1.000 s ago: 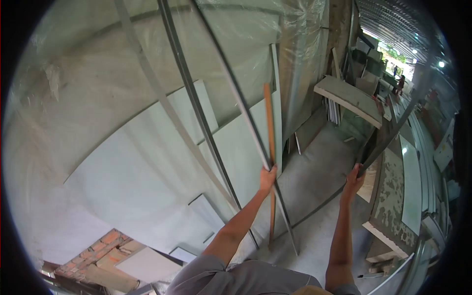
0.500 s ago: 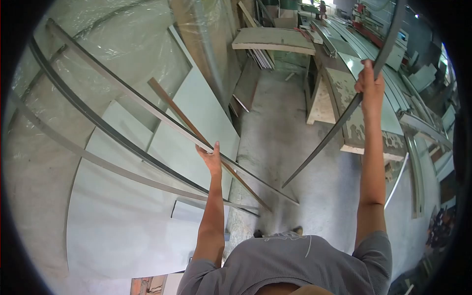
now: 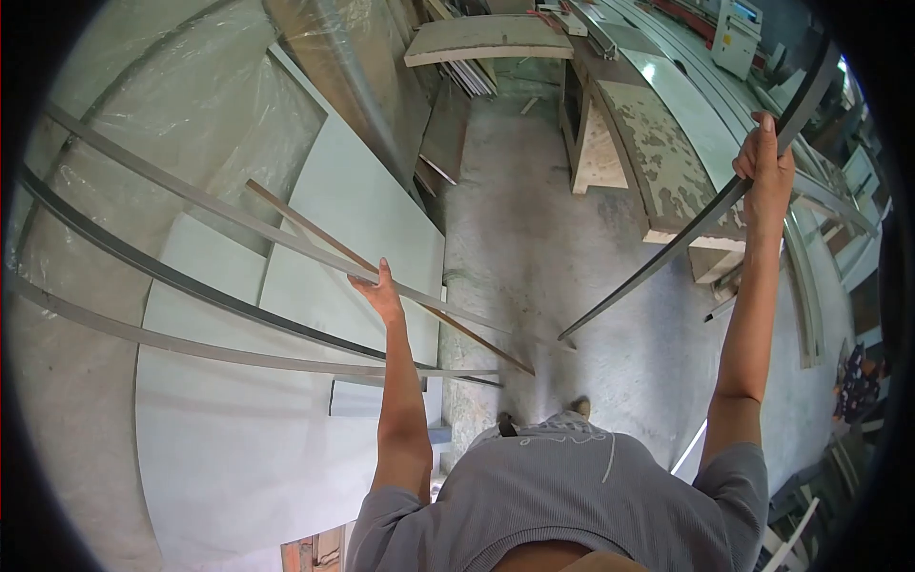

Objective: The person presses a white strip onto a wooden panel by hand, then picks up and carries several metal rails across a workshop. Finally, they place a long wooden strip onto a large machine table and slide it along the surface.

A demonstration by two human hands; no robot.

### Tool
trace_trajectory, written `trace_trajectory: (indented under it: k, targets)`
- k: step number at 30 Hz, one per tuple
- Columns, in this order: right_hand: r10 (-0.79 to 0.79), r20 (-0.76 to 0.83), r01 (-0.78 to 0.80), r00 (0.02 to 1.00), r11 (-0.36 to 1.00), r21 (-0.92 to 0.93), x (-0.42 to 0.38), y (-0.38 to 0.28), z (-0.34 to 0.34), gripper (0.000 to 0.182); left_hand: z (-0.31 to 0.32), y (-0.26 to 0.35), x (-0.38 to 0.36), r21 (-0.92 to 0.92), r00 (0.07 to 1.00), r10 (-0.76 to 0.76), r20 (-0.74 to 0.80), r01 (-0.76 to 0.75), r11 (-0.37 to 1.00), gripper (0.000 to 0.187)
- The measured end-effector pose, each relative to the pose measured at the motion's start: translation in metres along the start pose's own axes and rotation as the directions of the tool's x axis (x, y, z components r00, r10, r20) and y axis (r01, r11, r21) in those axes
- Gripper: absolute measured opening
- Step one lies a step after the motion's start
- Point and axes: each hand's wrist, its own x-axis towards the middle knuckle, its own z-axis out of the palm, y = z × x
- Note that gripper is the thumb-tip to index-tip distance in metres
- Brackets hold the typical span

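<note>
Nearby, a brown strip [image 3: 305, 221] crosses the bar [image 3: 191, 192] at the left hand [image 3: 383, 297]

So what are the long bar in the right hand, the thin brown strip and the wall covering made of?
The long bar in the right hand looks like smooth grey metal, though painted or plastic stock is possible. The thin brown strip is probably wood, judging by colour alone. The wall covering seems clear plastic film: shiny, creased, see-through.

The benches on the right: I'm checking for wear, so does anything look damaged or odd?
Yes: the nearer bench top, left of the right hand in view, is blotchy, with ragged-edged patches in two tones, perhaps worn coating or dried residue; I cannot tell which.
</note>
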Motion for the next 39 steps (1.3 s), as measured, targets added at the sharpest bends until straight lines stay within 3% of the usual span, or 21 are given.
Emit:
trace_trajectory:
  k: [6, 9, 11, 14, 17, 20, 23, 25, 28, 30, 32, 34, 36, 37, 39]
  targets:
    - [0.031, -0.002, -0.031, 1.0, 0.999, -0.035, 0.001, 0.007, -0.007, 0.04, 0.003, 0.013, -0.022, 0.007, 0.995, 0.094, 0.026, -0.094, 0.996, 0.091]
    - [0.029, -0.015, -0.029, 0.999, 0.999, -0.032, 0.002, 0.006, -0.008, 0.04, -0.006, 0.007, -0.038, -0.008, 0.995, 0.091, -0.027, -0.091, 0.996, 0.088]
    - [0.01, -0.015, -0.011, 1.0, 0.999, -0.045, 0.002, 0.002, -0.009, 0.04, -0.009, 0.01, -0.059, 0.06, 0.983, 0.17, -0.076, -0.166, 0.984, 0.085]
    - [-0.001, 0.025, 0.002, 1.0, 1.0, -0.026, 0.006, 0.005, -0.013, 0.04, -0.017, -0.018, -0.076, 0.128, 0.993, 0.111, -0.025, -0.107, 0.986, 0.083]
    - [0.001, -0.005, 0.0, 1.0, 0.995, 0.103, 0.006, 0.017, 0.003, 0.036, -0.025, -0.038, -0.093, 0.049, 0.999, 0.03, -0.045, -0.028, 0.998, 0.082]
    - [0.031, -0.045, -0.02, 0.999, 0.976, 0.215, 0.006, 0.059, 0.054, 0.03, -0.032, -0.035, -0.109, 0.081, 0.999, -0.039, -0.037, 0.042, 0.996, 0.08]
    - [-0.012, -0.098, 0.023, 0.995, 0.993, 0.115, -0.004, 0.126, 0.122, 0.033, -0.044, -0.026, -0.126, 0.08, 0.995, -0.103, -0.013, 0.103, 0.991, 0.077]
    - [0.016, -0.012, -0.01, 1.0, 0.919, 0.395, -0.016, 0.167, 0.165, 0.032, -0.058, -0.021, -0.135, 0.13, 0.996, -0.087, -0.015, 0.089, 0.988, 0.072]
    - [0.127, -0.082, -0.063, 0.988, 0.838, 0.542, -0.035, 0.193, 0.208, 0.028, -0.09, -0.025, -0.144, 0.027, 1.0, -0.018, -0.002, 0.018, 0.999, 0.069]
    - [0.147, -0.105, -0.067, 0.984, 0.836, 0.544, -0.044, 0.206, 0.217, 0.027, -0.118, -0.024, -0.154, 0.064, 1.0, 0.01, 0.01, -0.011, 0.998, 0.061]
    - [0.105, -0.289, -0.012, 0.952, 0.952, 0.305, -0.045, 0.209, 0.209, 0.026, -0.137, -0.018, -0.161, 0.139, 0.996, -0.053, 0.065, 0.044, 0.989, 0.055]
    - [0.126, -0.229, -0.035, 0.965, 0.931, 0.363, -0.042, 0.208, 0.194, 0.026, -0.143, -0.019, -0.166, 0.138, 0.992, -0.106, 0.074, 0.095, 0.986, 0.052]
    - [0.15, -0.184, -0.065, 0.971, 0.913, 0.402, -0.042, 0.206, 0.191, 0.026, -0.144, -0.033, -0.173, 0.127, 0.996, -0.004, 0.093, -0.008, 0.992, 0.052]
    - [0.149, -0.173, -0.07, 0.974, 0.916, 0.395, -0.04, 0.202, 0.191, 0.026, -0.144, -0.036, -0.172, 0.218, 0.993, -0.008, 0.121, -0.019, 0.976, 0.051]
    - [0.119, -0.18, -0.041, 0.976, 0.921, 0.386, -0.037, 0.193, 0.194, 0.024, -0.14, -0.037, -0.173, 0.226, 0.993, -0.003, 0.121, -0.024, 0.974, 0.051]
